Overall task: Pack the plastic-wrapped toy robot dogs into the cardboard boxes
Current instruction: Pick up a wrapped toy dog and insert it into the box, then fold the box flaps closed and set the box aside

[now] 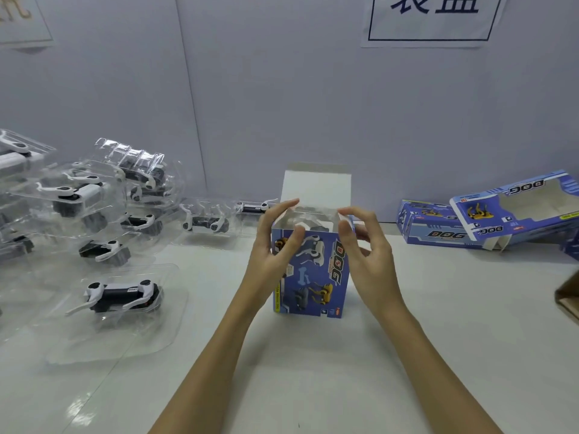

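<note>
Both forearms enter from bottom edge, converging on blue box (313, 270), stood on end at table centre. Top of box open; white lid flap (316, 186) raised at rear. Clear plastic and part of a toy seen inside the opening, approx. level with rim.

L hand (272, 255): fingers curled loosely against left face and top corner of box, thumb laid on printed front. Contact seen; firm grip not confirmed. R hand (369, 252): fingers spread and bent, tips at right top edge of opening, thumb near front corner. Whether anything is pinched cannot be told.

Wrapped toy dog (122, 296), black/white, in clear blister, lies on table (313, 371) near-left, well apart from box. Pile of wrapped dogs (103, 195) stacked further left, against wall. Two more blisters (216, 219) lie flat along wall, just left of box.

Right rear: two blue boxes (488, 220) on their sides, upper one leaning on lower, window cut-out facing up. Brown cardboard edge (568, 296) cut off at right border.

White notice (432, 17) w/ dark frame on wall above; characters only partly in view.
</note>
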Action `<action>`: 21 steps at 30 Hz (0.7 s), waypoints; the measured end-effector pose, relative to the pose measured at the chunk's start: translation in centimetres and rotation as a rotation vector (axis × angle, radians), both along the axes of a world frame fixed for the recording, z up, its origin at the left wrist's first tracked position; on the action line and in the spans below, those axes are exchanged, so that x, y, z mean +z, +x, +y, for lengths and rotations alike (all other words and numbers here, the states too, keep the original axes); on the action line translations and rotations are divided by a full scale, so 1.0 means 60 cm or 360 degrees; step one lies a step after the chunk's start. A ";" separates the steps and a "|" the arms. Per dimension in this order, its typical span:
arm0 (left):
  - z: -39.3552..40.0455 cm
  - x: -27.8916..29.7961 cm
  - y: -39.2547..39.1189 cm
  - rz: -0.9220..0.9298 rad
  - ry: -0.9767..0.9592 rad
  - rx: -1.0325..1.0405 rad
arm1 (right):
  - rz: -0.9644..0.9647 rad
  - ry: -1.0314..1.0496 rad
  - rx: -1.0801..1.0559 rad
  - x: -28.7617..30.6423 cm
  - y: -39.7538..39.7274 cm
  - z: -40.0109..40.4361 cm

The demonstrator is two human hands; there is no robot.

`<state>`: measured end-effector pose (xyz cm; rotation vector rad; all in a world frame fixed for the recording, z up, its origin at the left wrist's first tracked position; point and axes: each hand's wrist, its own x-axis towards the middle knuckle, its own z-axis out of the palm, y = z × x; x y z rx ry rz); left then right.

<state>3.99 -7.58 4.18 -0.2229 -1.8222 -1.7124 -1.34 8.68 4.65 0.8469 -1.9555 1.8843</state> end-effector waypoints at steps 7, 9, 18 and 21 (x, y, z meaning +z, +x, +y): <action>-0.006 -0.007 0.002 -0.0023 0.0016 -0.0013 | -0.0148 -0.0133 0.0295 0.008 -0.010 0.014; -0.004 -0.001 0.003 -0.0009 0.0042 0.0071 | -0.0166 -0.0161 0.0345 0.007 -0.011 0.012; 0.011 0.012 -0.002 0.0094 0.0133 0.0234 | -0.0584 -0.0587 0.0422 0.015 -0.021 -0.012; 0.011 0.012 -0.008 0.0145 0.0203 0.0182 | -0.0586 -0.0580 0.0484 0.023 -0.023 -0.017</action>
